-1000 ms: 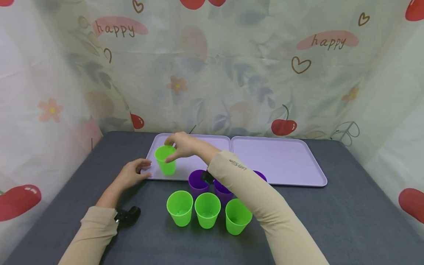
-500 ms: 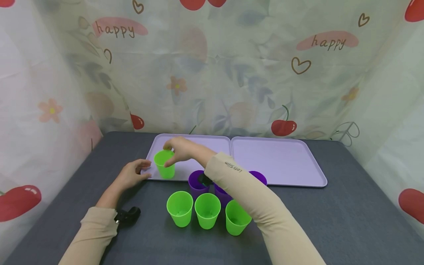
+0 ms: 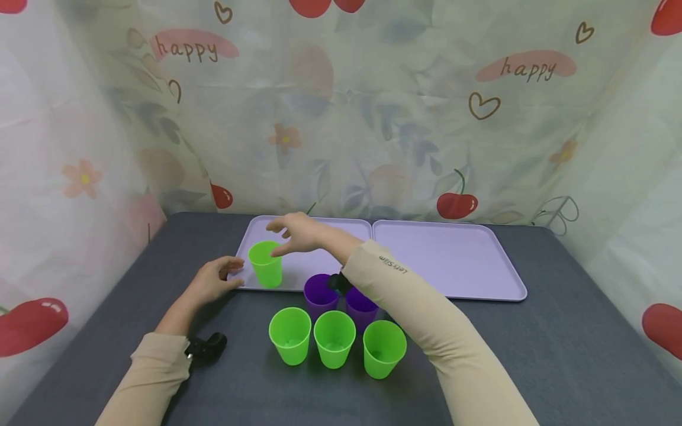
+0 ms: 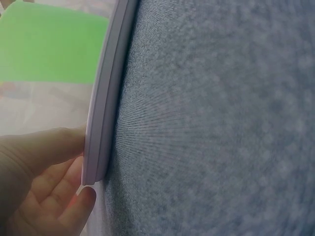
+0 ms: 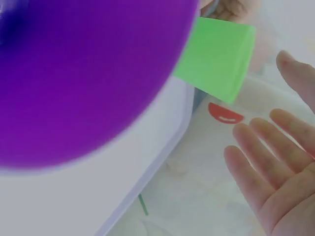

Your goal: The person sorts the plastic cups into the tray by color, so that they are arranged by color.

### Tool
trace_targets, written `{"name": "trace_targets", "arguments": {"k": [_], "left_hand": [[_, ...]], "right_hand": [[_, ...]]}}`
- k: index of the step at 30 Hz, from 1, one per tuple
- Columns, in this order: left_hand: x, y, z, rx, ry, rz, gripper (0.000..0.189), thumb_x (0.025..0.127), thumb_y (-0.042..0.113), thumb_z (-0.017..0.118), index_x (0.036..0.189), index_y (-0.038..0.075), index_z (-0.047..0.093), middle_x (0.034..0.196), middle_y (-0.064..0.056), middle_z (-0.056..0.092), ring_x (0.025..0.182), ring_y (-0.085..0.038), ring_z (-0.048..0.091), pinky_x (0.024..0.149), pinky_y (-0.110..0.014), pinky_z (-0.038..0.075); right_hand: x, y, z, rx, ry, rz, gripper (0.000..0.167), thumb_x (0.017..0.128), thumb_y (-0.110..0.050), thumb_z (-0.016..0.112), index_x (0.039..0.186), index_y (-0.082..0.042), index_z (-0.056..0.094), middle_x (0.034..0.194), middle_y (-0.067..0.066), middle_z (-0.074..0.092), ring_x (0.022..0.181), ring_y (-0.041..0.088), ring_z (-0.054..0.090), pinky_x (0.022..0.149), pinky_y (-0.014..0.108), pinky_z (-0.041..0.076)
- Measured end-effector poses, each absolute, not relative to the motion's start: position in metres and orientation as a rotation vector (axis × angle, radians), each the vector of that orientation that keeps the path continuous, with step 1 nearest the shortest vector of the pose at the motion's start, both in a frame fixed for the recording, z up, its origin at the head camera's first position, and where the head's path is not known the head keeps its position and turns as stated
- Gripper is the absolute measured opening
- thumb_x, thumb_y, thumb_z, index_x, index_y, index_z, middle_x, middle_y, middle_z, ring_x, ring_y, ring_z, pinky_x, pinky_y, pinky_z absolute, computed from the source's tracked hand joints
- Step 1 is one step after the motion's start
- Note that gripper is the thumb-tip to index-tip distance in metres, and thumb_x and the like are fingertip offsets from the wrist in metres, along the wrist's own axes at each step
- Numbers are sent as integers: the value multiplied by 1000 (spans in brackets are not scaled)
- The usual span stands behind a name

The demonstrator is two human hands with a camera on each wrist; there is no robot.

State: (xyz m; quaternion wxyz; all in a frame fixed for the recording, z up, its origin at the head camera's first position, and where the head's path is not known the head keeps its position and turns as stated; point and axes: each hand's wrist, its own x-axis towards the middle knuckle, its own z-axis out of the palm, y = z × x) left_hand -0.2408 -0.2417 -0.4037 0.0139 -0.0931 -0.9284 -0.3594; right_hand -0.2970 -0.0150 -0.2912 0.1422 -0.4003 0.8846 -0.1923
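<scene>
A green cup (image 3: 265, 266) stands upright on the left lilac tray (image 3: 330, 275), near its left end. Just above and to the right of its rim is my right hand (image 3: 301, 232), with fingers spread and nothing in them; the right wrist view shows them apart from the green cup (image 5: 216, 56). My left hand (image 3: 210, 279) holds the near left corner of that tray, with the thumb against its edge (image 4: 101, 113) and bent fingers about the corner. Two purple cups (image 3: 321, 296) (image 3: 361, 307) show partly below my right forearm.
In front of the purple cups stand three green cups (image 3: 290, 335) (image 3: 334, 339) (image 3: 383, 349) in a row on the dark table (image 3: 575, 355). A second lilac tray (image 3: 447, 260) adjoins on the right. A patterned curtain (image 3: 346, 118) hangs behind.
My right hand lowered the green cup slightly onto the left tray, then let go and lifted off its rim. My left hand stays at the tray corner.
</scene>
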Motion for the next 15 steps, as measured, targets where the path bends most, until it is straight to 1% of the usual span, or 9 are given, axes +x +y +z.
{"name": "trace_targets", "arguments": {"k": [7,9,15], "left_hand": [[-241,-242,-405,-298,-2888,-1122,40,85,4,64,120,-9,53,120,-29,58,113,-43,56,95,-53,45],[-241,-242,-405,-301,-2885,-1113,39,84,4,64,120,-9,53,120,-29,59,112,-43,56,94,-53,45],[-241,-241,-405,-300,-2883,-1110,39,84,4,65,120,-9,54,119,-29,59,112,-43,56,95,-53,45]], "right_hand": [[-290,14,-271,-1228,2572,-711,46,86,-21,67,127,-5,55,124,12,61,110,22,63,93,24,50],[-287,25,-268,-1239,2568,-772,43,86,-21,67,125,-4,57,121,13,63,108,23,63,92,25,51],[-275,60,-269,-1222,2574,-904,39,85,-19,67,120,-3,59,115,13,65,103,23,65,87,24,53]]}}
